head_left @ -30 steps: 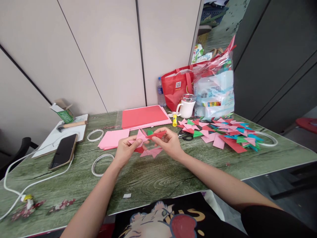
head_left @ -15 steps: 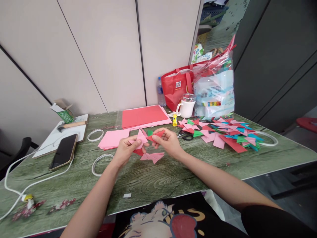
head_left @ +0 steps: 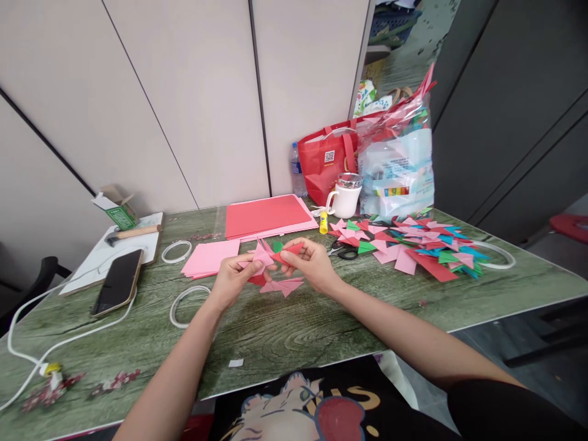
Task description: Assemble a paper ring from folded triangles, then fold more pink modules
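My left hand [head_left: 233,278] pinches a folded pink paper piece [head_left: 261,256] between thumb and fingers. A red folded paper piece [head_left: 290,250] is gripped by my right hand [head_left: 313,265], its tip close against the pink one. Whether the two are joined is hard to make out. Just below my fingers is another pink folded paper [head_left: 282,286], with a bit of red paper showing by the left fingertips. Behind my hands a small green paper [head_left: 278,246] peeks out. A stack of pink paper squares [head_left: 211,256] lies left of my hands.
Black scissors [head_left: 348,252], a glue stick [head_left: 324,223] and a pile of folded coloured papers [head_left: 432,242] lie to the right. A white mug [head_left: 345,199] and bags stand behind. Tape rings [head_left: 177,251], a phone [head_left: 118,282] and a hammer [head_left: 135,233] are on the left.
The view has shifted very slightly. Both hands keep their hold on the papers, and the pink paper below them sits a touch higher.
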Motion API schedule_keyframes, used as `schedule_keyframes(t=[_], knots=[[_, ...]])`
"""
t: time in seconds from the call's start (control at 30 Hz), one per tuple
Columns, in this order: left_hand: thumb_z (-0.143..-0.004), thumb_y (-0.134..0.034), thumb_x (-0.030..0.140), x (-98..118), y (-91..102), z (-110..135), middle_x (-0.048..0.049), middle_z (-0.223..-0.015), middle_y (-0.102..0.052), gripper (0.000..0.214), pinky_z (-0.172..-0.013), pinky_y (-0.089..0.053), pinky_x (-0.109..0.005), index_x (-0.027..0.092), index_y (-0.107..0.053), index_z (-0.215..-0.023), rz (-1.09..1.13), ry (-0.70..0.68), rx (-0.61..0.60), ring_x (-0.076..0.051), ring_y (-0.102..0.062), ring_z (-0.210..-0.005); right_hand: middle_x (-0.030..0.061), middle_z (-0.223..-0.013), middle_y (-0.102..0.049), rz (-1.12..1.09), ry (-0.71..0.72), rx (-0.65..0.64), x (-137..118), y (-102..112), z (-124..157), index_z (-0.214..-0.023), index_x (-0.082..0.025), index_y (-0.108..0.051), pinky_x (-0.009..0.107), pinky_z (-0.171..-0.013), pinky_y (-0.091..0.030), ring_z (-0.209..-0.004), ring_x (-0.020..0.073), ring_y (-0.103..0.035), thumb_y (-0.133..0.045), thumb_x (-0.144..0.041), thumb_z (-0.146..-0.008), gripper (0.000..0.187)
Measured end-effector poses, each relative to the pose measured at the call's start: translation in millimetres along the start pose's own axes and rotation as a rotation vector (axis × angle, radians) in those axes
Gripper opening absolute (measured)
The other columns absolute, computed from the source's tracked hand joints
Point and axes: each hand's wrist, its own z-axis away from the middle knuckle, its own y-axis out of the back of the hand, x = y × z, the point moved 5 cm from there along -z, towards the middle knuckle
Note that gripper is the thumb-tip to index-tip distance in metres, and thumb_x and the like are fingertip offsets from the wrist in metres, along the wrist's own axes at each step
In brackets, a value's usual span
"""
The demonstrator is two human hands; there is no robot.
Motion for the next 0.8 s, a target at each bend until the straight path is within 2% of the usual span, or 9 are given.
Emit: schedule_keyframes(t=[0.23, 0.57, 0.67, 0.8], knots=[[-0.077, -0.059, 0.035, -1.2, 0.4, 0.8, -0.0061, -0.061, -0.068, 0.029, -0.056, -0.047, -0.026, 0.011, -0.071, -0.089, -0.040, 0.061, 0.031, -0.016, -0.060, -0.058, -0.0020, -0.057, -0.063, 0.131, 0.128, 0.025, -7.8, 0.1, 4.3, -0.084, -0.018, -0.054, 0.024, -0.048, -0.054, -0.048, 0.0121, -0.062, -0.068, -0.037, -0.069, 0.028], [-0.076, -0.058, 0.037, 2.7, -3.8, 1.9, -0.0043, -0.060, -0.068, 0.031, -0.052, -0.045, -0.022, 0.012, -0.071, -0.087, -0.178, 0.090, 0.066, -0.013, -0.057, -0.052, 0.0000, -0.060, -0.064, 0.316, 0.233, 0.057, -13.0, 0.0, 10.4, -0.083, -0.020, -0.054, 0.028, -0.049, -0.053, -0.051, 0.0159, -0.064, -0.065, -0.034, -0.072, 0.021], [-0.076, -0.059, 0.037, 2.7, -6.9, 2.3, -0.0036, -0.058, -0.068, 0.030, -0.049, -0.042, -0.021, 0.011, -0.071, -0.087, -0.204, 0.099, 0.056, -0.011, -0.055, -0.048, -0.0004, -0.060, -0.063, 0.313, 0.228, 0.058, -12.2, -0.4, 9.8, -0.082, -0.020, -0.054, 0.026, -0.047, -0.052, -0.051, 0.0160, -0.064, -0.066, -0.033, -0.071, 0.021], [-0.076, -0.060, 0.036, 3.2, -6.5, 2.1, -0.0059, -0.064, -0.071, 0.030, -0.056, -0.047, -0.024, 0.011, -0.070, -0.087, -0.098, 0.112, 0.083, -0.016, -0.061, -0.057, -0.0002, -0.068, -0.063, 0.278, 0.167, 0.016, -11.1, 1.0, 3.4, -0.084, -0.020, -0.055, 0.025, -0.050, -0.051, -0.054, 0.0130, -0.061, -0.066, -0.036, -0.070, 0.024]])
